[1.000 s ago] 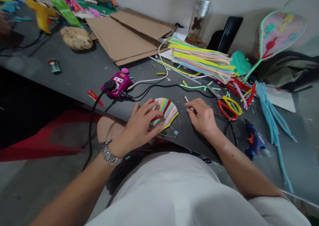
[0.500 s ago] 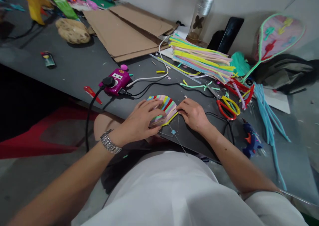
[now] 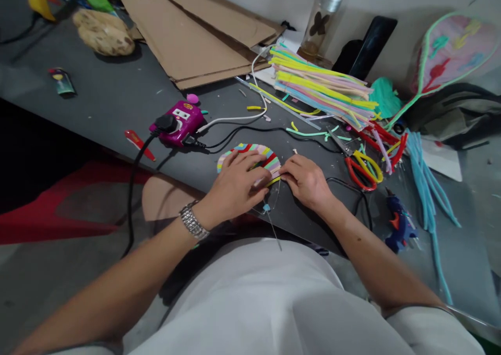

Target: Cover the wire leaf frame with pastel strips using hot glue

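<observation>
A rounded panel of striped, many-coloured pipe cleaners (image 3: 271, 160) lies at the table's near edge. My left hand (image 3: 237, 184) rests over it, fingers curved across the stripes, thumb and forefinger closing near its lower right side. At the panel's right edge, my right hand (image 3: 306, 181) pinches the border beside a yellow strip with thumb and forefinger. Thin wire (image 3: 274, 231) runs down from the panel past a small blue lump (image 3: 266, 208) and points toward my shirt. My left hand covers much of the panel's lower left.
Scissors (image 3: 362, 169) and a blue glue gun (image 3: 400, 224) lie right, near blue pipe cleaners (image 3: 420, 182). A pipe-cleaner bundle (image 3: 324, 89), cardboard (image 3: 203, 47) and a glass bottle (image 3: 323, 18) stand behind. A purple power socket (image 3: 182, 122) trails cords at left.
My left hand has slid right across the panel, uncovering more of its left end. The wire end has swung a little left. My right hand keeps its pinch, and the view has shifted slightly.
</observation>
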`<control>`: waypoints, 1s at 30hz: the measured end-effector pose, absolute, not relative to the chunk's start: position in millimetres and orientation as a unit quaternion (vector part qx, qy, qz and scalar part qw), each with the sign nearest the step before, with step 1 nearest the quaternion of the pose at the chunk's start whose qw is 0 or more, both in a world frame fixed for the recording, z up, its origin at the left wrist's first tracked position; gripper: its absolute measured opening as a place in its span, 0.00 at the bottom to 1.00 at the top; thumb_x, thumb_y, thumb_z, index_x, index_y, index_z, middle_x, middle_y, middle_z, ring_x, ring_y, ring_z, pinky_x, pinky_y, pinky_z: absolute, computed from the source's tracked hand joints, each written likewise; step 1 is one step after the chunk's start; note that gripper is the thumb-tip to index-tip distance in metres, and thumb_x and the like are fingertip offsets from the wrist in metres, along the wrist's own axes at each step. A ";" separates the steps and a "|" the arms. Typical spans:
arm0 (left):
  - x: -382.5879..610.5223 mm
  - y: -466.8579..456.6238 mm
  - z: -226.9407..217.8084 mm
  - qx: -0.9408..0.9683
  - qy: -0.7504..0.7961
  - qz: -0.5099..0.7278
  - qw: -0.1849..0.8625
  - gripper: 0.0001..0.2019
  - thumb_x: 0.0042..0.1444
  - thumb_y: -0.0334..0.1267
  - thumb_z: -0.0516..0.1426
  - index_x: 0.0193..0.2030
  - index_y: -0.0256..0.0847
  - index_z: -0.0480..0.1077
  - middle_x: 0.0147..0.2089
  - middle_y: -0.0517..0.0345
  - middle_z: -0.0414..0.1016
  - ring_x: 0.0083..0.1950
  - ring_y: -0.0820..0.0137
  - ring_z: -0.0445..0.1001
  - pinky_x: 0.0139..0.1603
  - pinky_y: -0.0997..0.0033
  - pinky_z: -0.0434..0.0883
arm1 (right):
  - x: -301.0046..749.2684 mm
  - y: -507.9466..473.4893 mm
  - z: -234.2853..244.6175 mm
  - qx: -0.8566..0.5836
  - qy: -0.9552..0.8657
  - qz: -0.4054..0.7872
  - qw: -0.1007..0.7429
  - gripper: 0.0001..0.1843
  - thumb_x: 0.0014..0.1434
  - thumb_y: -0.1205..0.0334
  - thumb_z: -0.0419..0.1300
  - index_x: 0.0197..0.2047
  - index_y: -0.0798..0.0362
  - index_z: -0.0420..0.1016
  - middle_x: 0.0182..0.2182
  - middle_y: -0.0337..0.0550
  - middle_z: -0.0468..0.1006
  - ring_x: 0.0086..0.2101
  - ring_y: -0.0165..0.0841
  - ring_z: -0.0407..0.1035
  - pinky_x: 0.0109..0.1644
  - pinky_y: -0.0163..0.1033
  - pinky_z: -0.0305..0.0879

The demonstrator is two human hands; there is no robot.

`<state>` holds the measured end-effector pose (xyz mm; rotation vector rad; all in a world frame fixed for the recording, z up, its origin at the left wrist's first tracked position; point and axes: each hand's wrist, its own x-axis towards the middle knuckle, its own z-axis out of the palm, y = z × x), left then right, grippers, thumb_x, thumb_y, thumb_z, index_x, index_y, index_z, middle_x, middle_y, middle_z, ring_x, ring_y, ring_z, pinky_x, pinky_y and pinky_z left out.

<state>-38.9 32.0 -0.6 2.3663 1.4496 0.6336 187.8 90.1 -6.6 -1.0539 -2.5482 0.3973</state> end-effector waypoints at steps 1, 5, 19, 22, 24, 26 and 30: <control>-35.2 31.3 -1.3 0.819 0.511 0.221 0.141 0.08 0.62 0.39 0.58 0.46 0.45 0.77 0.66 0.47 0.73 0.71 0.51 0.66 0.74 0.36 0.55 | 187.6 90.3 -6.5 -0.373 -0.899 0.143 0.177 0.11 0.69 0.66 0.55 0.39 0.51 0.78 0.38 0.48 0.77 0.40 0.39 0.70 0.46 0.42 0.63; -29.3 31.7 -3.7 0.809 0.524 0.236 0.123 0.06 0.64 0.38 0.58 0.44 0.45 0.77 0.63 0.49 0.75 0.69 0.52 0.68 0.74 0.36 0.55 | 186.6 91.5 -6.9 -0.368 -0.900 0.151 0.179 0.11 0.68 0.67 0.54 0.37 0.51 0.77 0.37 0.48 0.77 0.39 0.39 0.69 0.45 0.42 0.62; -32.4 36.0 -12.7 0.806 0.500 0.287 0.135 0.09 0.67 0.36 0.56 0.44 0.45 0.79 0.61 0.49 0.77 0.66 0.55 0.71 0.73 0.37 0.57 | 184.5 93.8 -14.6 -0.341 -0.910 0.109 0.210 0.12 0.64 0.73 0.52 0.33 0.53 0.74 0.33 0.47 0.75 0.37 0.38 0.67 0.42 0.41 0.60; -46.9 36.3 -8.9 0.801 0.482 0.316 0.161 0.11 0.68 0.36 0.54 0.47 0.46 0.79 0.61 0.50 0.77 0.66 0.57 0.72 0.73 0.41 0.59 | 185.2 93.8 -14.8 -0.344 -0.906 0.120 0.216 0.12 0.64 0.73 0.53 0.33 0.52 0.74 0.33 0.46 0.75 0.36 0.37 0.67 0.41 0.40 0.60; -59.5 33.0 -3.7 0.787 0.484 0.342 0.171 0.12 0.68 0.34 0.54 0.50 0.46 0.79 0.61 0.50 0.78 0.67 0.58 0.72 0.73 0.43 0.62 | 185.7 94.0 -14.8 -0.343 -0.904 0.125 0.223 0.12 0.64 0.73 0.54 0.33 0.52 0.74 0.33 0.46 0.76 0.36 0.37 0.67 0.42 0.40 0.61; -70.9 26.1 1.5 0.768 0.495 0.368 0.173 0.13 0.67 0.33 0.54 0.51 0.45 0.79 0.61 0.49 0.78 0.67 0.58 0.73 0.71 0.46 0.66 | 186.2 94.1 -14.7 -0.341 -0.902 0.129 0.232 0.12 0.64 0.73 0.54 0.33 0.52 0.75 0.34 0.47 0.76 0.36 0.37 0.69 0.42 0.41 0.63; -81.2 6.3 3.1 0.736 0.522 0.394 0.173 0.12 0.66 0.33 0.56 0.51 0.44 0.79 0.60 0.49 0.79 0.66 0.58 0.73 0.70 0.48 0.69 | 187.2 92.9 -14.3 -0.341 -0.897 0.135 0.245 0.11 0.66 0.71 0.55 0.35 0.53 0.76 0.35 0.49 0.78 0.37 0.38 0.71 0.43 0.42 0.65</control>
